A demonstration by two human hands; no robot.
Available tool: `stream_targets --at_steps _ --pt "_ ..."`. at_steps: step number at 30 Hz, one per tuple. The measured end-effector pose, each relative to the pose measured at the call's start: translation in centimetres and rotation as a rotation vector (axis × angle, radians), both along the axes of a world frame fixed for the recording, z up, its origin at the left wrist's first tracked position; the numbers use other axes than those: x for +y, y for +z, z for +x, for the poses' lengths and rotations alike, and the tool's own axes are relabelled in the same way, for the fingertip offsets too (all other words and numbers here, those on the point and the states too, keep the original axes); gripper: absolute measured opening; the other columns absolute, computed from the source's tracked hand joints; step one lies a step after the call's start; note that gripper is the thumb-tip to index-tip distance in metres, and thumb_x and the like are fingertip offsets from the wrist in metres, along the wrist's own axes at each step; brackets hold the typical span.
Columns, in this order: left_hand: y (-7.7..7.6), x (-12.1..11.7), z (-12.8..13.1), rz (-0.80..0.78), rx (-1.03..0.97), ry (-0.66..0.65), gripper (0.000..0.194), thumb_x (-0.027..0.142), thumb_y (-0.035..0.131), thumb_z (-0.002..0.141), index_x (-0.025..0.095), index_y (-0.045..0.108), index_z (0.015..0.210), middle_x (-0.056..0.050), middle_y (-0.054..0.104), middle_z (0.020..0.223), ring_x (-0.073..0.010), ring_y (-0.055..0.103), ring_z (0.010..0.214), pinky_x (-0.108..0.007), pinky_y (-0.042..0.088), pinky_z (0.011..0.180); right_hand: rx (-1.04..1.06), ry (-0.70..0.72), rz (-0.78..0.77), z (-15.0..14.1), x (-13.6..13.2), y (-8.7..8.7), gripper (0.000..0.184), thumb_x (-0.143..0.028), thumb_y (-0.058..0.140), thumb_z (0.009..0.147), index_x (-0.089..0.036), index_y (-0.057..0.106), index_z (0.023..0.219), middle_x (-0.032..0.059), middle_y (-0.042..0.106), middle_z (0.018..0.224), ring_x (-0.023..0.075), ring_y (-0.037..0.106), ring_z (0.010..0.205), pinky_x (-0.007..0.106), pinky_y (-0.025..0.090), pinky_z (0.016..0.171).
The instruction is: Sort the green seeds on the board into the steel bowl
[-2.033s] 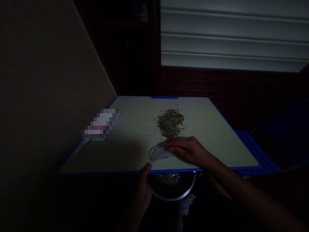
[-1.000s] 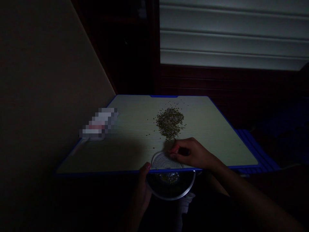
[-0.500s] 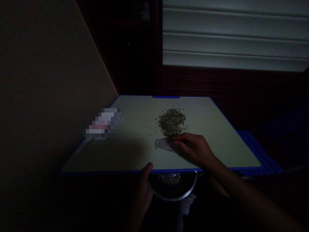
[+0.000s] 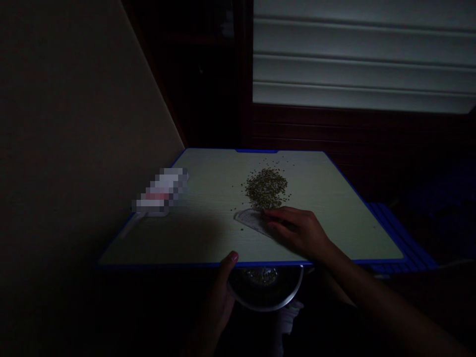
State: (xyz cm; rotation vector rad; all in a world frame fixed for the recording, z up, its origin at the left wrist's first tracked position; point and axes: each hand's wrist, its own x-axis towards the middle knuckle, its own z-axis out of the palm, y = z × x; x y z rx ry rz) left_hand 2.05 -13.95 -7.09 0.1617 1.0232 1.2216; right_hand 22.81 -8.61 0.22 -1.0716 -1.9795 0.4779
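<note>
My right hand [image 4: 297, 230] is closed on a clear half-round protractor [image 4: 253, 219], laid low over the table top, its curved side towards a pile of small greenish-brown seeds [image 4: 267, 188]. A few seeds lie loose around the pile. At the table's front edge, my left hand [image 4: 224, 290] has its thumb over the blue rim and its palm against the left side of a metal bowl [image 4: 266, 302]; its fingers are hidden. Under the edge, the bowl holds some seeds at its bottom.
The pale folding table [image 4: 201, 193] has a blue rim. On its left side lies a white item [image 4: 159, 193], blurred out by pixels. A wall [image 4: 92, 124] rises at the left, and dark wooden furniture with a pale slatted panel [image 4: 357, 59] stands behind. Below the bowl a striped sock [image 4: 290, 317] shows.
My right hand and the protractor have shifted slightly to the left along the near side of the pile. My left hand and the bowl stay in place; the view has tilted a little.
</note>
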Motion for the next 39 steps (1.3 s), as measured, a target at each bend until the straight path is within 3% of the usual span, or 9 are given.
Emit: stream_targets --at_steps 8,20,32,39 --pt "-0.05 0.08 0.04 0.007 -0.008 0.001 0.045 0.022 0.072 0.077 0.018 0.064 0.122 -0.009 0.075 0.109 -0.0275 0.065 0.111 -0.043 0.047 0.101 -0.038 0.017 -0.004 -0.09 -0.06 0.27 0.028 -0.025 0.061 0.09 -0.025 0.07 0.117 0.0062 0.072 0.093 0.0176 0.067 0.08 0.032 0.055 0.071" --pt "-0.19 0.21 0.37 0.001 0.005 0.029 0.048 0.022 0.07 0.079 0.019 0.062 0.126 -0.009 0.076 0.108 -0.0279 0.065 0.111 -0.044 0.047 0.101 -0.112 0.048 0.028 -0.18 0.05 0.2 0.029 -0.023 0.054 0.095 -0.023 0.065 0.122 0.0082 0.071 0.109 0.0192 0.067 0.096 0.034 0.054 0.083" --pt "-0.09 0.29 0.41 0.004 -0.012 0.02 0.049 0.024 0.07 0.079 0.018 0.059 0.127 -0.01 0.074 0.112 -0.0263 0.063 0.115 -0.04 0.048 0.1 -0.087 0.13 0.004 -0.17 0.03 0.27 0.03 -0.022 0.051 0.097 -0.025 0.065 0.123 0.0063 0.07 0.109 0.018 0.065 0.098 0.035 0.054 0.085" --pt "-0.3 0.24 0.38 -0.01 -0.04 -0.025 0.03 0.029 0.072 0.077 0.016 0.07 0.104 -0.009 0.077 0.1 -0.0278 0.067 0.107 -0.042 0.048 0.099 -0.09 0.188 -0.032 -0.15 -0.04 0.3 0.031 -0.019 0.049 0.097 -0.023 0.065 0.124 0.0059 0.069 0.113 0.0179 0.064 0.102 0.034 0.053 0.089"
